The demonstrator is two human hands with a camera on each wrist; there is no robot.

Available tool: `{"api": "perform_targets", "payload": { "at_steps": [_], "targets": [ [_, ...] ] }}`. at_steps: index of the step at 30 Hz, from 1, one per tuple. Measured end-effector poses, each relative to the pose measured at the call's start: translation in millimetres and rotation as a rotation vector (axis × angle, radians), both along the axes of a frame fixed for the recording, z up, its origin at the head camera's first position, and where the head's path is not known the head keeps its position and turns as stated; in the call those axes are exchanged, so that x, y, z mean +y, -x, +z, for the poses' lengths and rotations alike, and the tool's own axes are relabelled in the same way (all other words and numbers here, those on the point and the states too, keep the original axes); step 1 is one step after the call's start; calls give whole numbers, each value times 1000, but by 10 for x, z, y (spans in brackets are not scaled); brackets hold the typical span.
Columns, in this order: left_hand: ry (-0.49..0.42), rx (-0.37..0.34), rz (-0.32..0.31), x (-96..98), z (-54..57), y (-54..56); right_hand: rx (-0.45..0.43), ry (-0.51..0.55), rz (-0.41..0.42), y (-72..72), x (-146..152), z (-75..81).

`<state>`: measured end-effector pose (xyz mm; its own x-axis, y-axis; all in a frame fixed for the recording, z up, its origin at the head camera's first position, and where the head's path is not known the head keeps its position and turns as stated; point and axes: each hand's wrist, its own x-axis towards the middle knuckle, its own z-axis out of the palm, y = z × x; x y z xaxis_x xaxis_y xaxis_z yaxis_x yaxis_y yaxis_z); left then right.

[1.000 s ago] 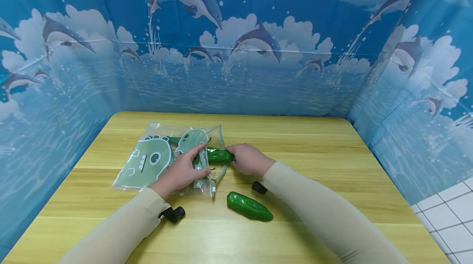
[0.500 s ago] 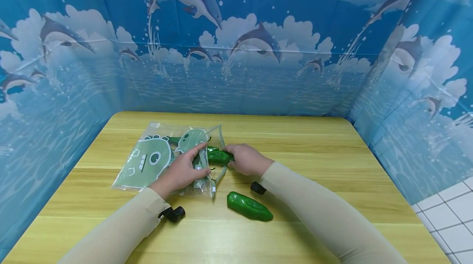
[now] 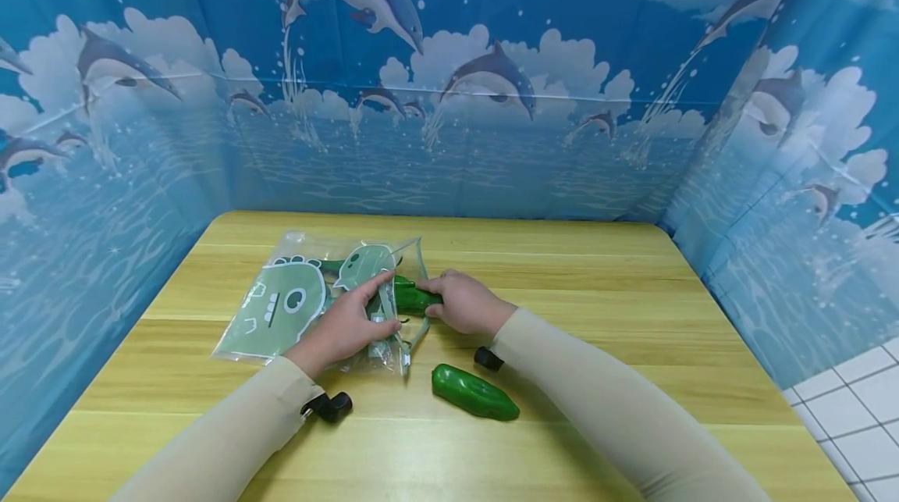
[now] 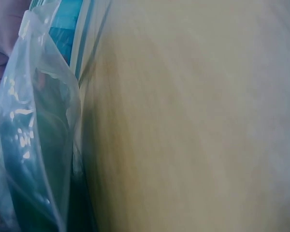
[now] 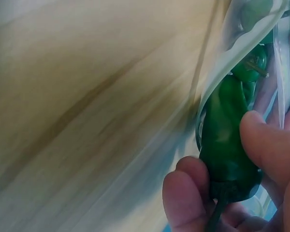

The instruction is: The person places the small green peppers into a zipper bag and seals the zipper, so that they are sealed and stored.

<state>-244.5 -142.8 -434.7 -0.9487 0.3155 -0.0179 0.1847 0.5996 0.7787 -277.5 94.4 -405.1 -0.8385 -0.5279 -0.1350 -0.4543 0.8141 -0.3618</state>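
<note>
A clear plastic zip bag (image 3: 281,311) with a green cartoon print lies on its side, its mouth facing right. My left hand (image 3: 340,330) grips the bag near the mouth, thumb and index finger spread apart around it. In my right hand (image 3: 467,303) a green pepper (image 5: 227,140) is held by its stem end. Its far end is inside the bag's mouth. Other green peppers show inside the bag, one with its stem (image 5: 256,69) towards me. In the left wrist view, the bag's plastic (image 4: 36,130) covers the left side.
Another green pepper (image 3: 474,392) lies on the wooden table (image 3: 562,260), nearer to me than the bag. A dolphin-print curtain (image 3: 456,151) surrounds the table's back and sides. Black wrist cameras (image 3: 330,407) hang below both sleeves.
My right hand has moved slightly left, sliding its pepper further into the bag's mouth. The left hand, the bag and the loose pepper have stayed in place.
</note>
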Motion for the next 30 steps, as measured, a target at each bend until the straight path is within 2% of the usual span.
{"api": "perform_targets", "payload": {
  "at_steps": [7,14,21,30],
  "targets": [
    [3,2,2,4,5,-1,-42,-34,39,43,26,-28],
    [-6,3,7,4,3,1,-79,-4,56,55,31,-27],
    [-13,1,2,3,1,5,-83,62,24,71,-47,-45],
    [-35,-3,0,3,-15,12,-76,88,-2,107,-117,-49]
  ]
}}
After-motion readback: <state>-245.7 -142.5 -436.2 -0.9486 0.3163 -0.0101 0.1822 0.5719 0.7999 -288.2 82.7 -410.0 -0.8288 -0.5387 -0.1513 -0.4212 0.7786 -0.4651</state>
